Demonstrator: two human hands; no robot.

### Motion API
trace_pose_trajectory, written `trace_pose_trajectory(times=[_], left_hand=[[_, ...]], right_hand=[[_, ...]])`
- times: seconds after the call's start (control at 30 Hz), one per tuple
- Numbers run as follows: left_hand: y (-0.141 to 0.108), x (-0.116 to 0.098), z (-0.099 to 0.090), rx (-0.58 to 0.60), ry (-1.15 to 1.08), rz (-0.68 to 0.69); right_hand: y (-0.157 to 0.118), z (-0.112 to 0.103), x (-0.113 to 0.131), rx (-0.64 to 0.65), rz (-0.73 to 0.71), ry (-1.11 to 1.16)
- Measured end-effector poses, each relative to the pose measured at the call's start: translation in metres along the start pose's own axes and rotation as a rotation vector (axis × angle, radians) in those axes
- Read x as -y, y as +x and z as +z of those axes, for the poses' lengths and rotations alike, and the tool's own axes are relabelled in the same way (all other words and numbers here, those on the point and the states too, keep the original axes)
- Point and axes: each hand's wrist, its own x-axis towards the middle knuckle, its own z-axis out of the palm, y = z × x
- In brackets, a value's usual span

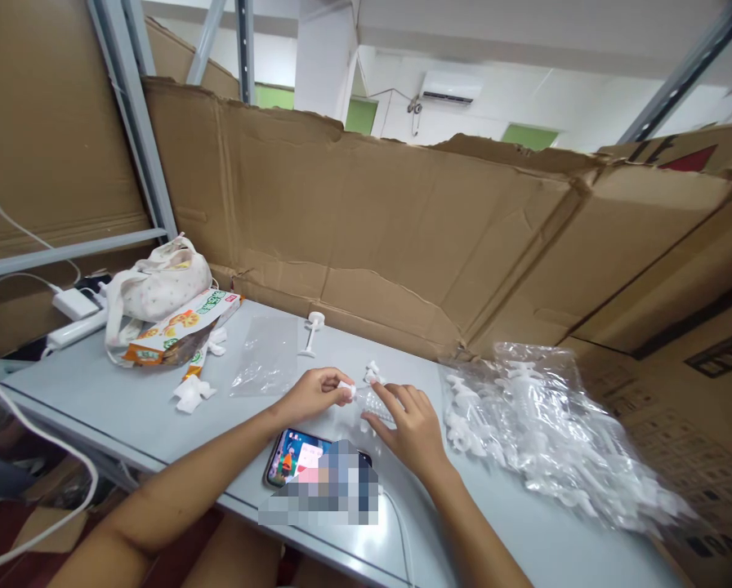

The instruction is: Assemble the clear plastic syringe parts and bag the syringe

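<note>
On table, hands [366, 404] perhaps pinch syringe [375, 402].

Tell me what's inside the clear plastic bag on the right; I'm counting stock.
The clear plastic bag holds many small white plastic parts, heaped on each other. The crinkled film and glare blur them, so their number and the ones underneath cannot be made out. It lies on the grey table.

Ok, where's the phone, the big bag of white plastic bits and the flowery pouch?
phone [292, 457], head view, on its lit screen.
bag of white plastic bits [550, 433], head view, middle of the clear bag.
pouch [158, 286], head view, on its cloth side.
</note>
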Motion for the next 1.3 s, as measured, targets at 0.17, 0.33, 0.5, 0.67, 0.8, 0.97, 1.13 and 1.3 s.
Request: trace_pose_trajectory(times=[0.17, 0.33, 0.5, 0.67, 0.8, 0.97, 1.13, 1.3], left_hand=[[-0.001, -0.001, 0.0, 0.013, -0.014, -0.001], [-0.002, 0.002, 0.007, -0.051, -0.169, -0.025], [-0.004, 0.006, 0.008, -0.045, -0.153, -0.002], [-0.011, -0.004, 0.003, 0.019, 0.187, 0.221], [-0.016, -0.013, 0.0, 0.119, 0.419, 0.385], [-0.016, -0.017, -0.003, 0.16, 0.719, 0.481], [-0.014, -0.011, 0.0, 0.199, 1.096, 0.487], [-0.013, -0.006, 0.0, 0.182, 1.215, 0.448]], right_hand=[[0.001, 0.0, 0.005, -0.068, -0.004, -0.011], [0.001, -0.003, 0.008, -0.057, 0.004, -0.045], [-0.001, -0.005, 0.008, 0.002, 0.064, 0.057], [0.002, -0.011, 0.002, 0.248, 0.394, 0.618], [0.006, -0.016, -0.006, 0.459, 0.58, 1.035], [0.007, -0.023, -0.001, 0.413, 0.517, 0.764], [0.005, -0.022, 0.009, 0.262, 0.228, 0.262], [0.002, -0.012, 0.009, 0.185, 0.063, 0.096]])
